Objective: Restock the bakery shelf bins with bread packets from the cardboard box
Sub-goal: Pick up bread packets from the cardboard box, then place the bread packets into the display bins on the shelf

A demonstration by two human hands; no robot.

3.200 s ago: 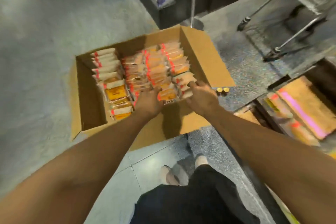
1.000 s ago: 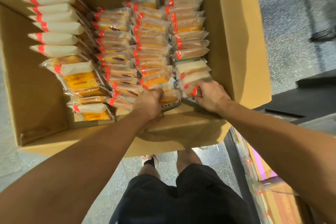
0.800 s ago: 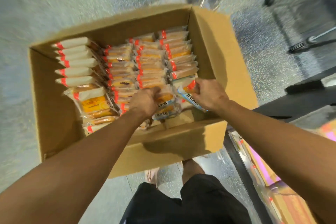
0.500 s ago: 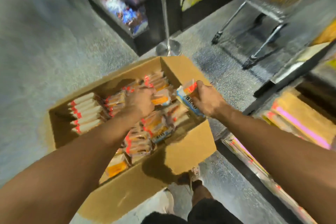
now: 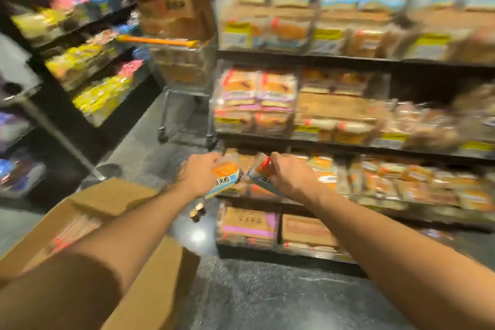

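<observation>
The left hand [image 5: 199, 174] grips one bread packet [image 5: 225, 178] and the right hand [image 5: 288, 175] grips another bread packet [image 5: 261, 177]. Both packets are held up in front of the bakery shelf [image 5: 348, 149], near its low bins. The cardboard box [image 5: 112, 197] sits left of the shelf, partly hidden by the left arm. Everything is blurry, so the labels are hard to read.

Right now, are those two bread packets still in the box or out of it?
Out. The left hand and right hand each grip a bread packet in front of the shelf bins, beyond the cardboard box.
</observation>
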